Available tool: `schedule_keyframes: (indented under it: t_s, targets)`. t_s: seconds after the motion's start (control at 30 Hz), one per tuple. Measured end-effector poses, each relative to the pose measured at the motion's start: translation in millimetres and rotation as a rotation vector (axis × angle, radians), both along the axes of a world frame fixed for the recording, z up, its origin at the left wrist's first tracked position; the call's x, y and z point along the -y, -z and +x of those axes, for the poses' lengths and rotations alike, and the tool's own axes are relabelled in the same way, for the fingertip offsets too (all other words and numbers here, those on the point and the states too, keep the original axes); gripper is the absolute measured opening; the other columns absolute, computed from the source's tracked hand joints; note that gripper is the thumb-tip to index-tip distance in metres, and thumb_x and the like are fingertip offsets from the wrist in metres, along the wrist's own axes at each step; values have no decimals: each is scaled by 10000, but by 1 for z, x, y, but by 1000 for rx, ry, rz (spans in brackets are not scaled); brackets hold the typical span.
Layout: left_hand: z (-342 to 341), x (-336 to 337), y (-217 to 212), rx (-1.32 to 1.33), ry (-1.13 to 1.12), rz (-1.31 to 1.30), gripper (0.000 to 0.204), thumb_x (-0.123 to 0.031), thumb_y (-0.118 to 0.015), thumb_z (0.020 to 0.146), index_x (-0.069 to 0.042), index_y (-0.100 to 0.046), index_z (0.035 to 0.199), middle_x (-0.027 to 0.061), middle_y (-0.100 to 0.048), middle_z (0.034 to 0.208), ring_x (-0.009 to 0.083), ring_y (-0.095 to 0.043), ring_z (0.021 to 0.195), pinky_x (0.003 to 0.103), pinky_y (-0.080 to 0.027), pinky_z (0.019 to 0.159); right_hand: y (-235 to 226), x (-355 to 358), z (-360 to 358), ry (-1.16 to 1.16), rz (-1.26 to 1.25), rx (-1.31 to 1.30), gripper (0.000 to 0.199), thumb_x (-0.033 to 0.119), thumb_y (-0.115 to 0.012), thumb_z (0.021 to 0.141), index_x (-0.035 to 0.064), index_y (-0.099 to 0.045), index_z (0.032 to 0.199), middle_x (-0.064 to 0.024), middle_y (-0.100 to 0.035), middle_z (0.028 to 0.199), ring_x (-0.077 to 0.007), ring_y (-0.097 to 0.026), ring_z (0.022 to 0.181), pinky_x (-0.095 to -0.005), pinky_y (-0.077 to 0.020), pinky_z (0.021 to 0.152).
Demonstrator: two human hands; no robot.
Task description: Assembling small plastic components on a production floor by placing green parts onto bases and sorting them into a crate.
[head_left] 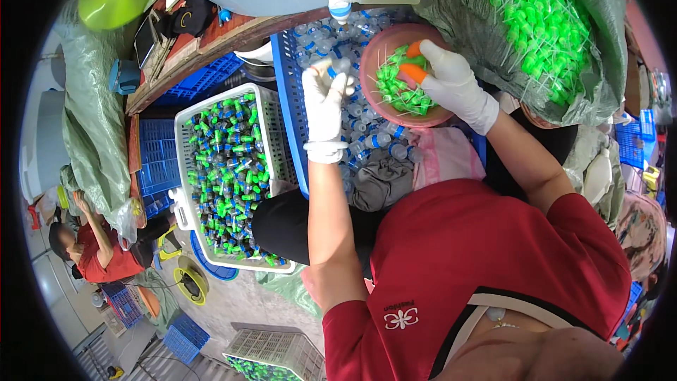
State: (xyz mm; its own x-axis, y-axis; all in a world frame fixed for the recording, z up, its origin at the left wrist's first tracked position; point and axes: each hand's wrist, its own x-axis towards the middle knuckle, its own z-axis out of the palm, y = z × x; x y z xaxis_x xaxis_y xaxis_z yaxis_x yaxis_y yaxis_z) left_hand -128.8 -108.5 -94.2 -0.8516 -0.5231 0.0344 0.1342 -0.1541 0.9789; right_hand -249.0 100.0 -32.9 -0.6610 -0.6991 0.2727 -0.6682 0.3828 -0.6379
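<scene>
My left hand [324, 102], in a white glove, is closed around a small clear plastic bottle [340, 67] with a blue band, above the blue crate. Over a pink bowl [367, 74] reaches my right hand [455, 85], gloved in white with orange covers on two fingertips. Those fingertips are apart, among green caps with thin white stems [405, 88]; no cap shows clearly between them. Beneath both hands, many similar clear bottles [370, 137] fill the blue crate [282, 74].
A white basket [182, 148] at left holds dark bottles with green caps. A sack [451, 0] of green caps lies at upper right. A white tap [338, 3] juts over the crate. Grey and pink cloths [441, 155] lie by my lap. Another person [106, 254] sits far left.
</scene>
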Motion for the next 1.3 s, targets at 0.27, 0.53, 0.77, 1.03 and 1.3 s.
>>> schedule_keyframes:
  t_s: [0.27,0.53,0.77,1.03,1.3]
  targets:
    - [-41,-11,-27,-271,12,243,381,-158,-582,985,-20,-473,1323,100,-601,1145,126,-632,834,245,-517,694,-72,24,4,24,-369,11,358,49,-686,851,102,-609,1196,-91,-687,835,-185,-664,667,-289,-528,613]
    - [-50,-16,-26,-316,19,212,444,-65,-589,955,-28,-419,1363,112,-558,1213,189,-638,965,276,-555,771,-75,23,-5,104,-155,-160,354,45,-634,846,107,-626,1194,-121,-630,805,-260,-608,611,-359,-484,574]
    - [-49,-17,-25,-323,30,270,422,-58,-571,962,-25,-429,1357,111,-550,1239,204,-639,1006,287,-566,802,-72,25,-5,79,-178,-189,335,39,-622,842,92,-637,1173,-141,-625,839,-324,-620,670,-381,-491,598]
    - [-49,-17,-26,-316,25,288,409,-41,-559,963,-23,-435,1352,112,-555,1229,205,-640,1004,285,-567,802,-74,25,-5,69,-198,-173,298,31,-624,871,72,-642,1166,-94,-619,820,-211,-552,638,-311,-459,587]
    - [-48,-18,-27,-323,25,291,403,-32,-557,960,-24,-440,1345,111,-561,1216,206,-644,994,287,-569,793,-77,24,-5,65,-163,-177,328,37,-615,852,87,-631,1177,-134,-635,880,-317,-624,703,-369,-494,625]
